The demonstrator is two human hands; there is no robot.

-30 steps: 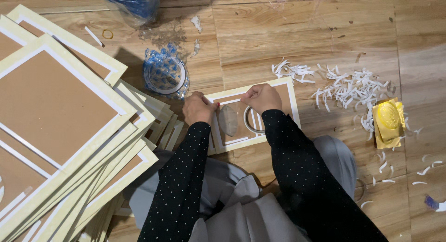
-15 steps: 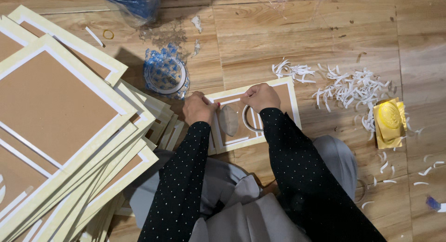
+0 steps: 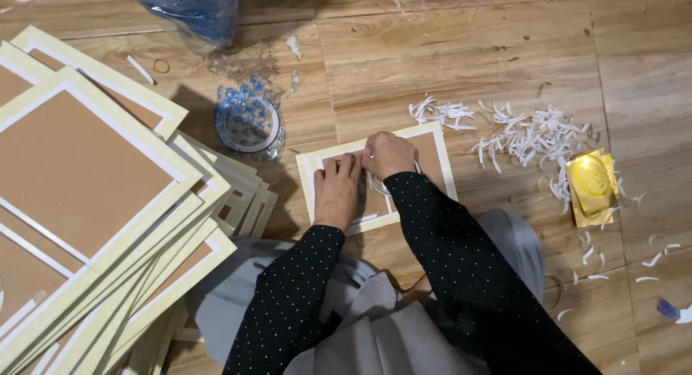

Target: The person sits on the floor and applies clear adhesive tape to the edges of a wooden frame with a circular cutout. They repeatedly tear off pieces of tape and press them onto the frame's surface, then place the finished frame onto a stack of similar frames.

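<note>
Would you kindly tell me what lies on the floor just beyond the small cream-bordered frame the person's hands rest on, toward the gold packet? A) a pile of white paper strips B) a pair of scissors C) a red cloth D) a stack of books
A: white paper strips lie scattered on the wooden floor between the small frame, where the left hand and right hand rest, and the gold packet.
</note>
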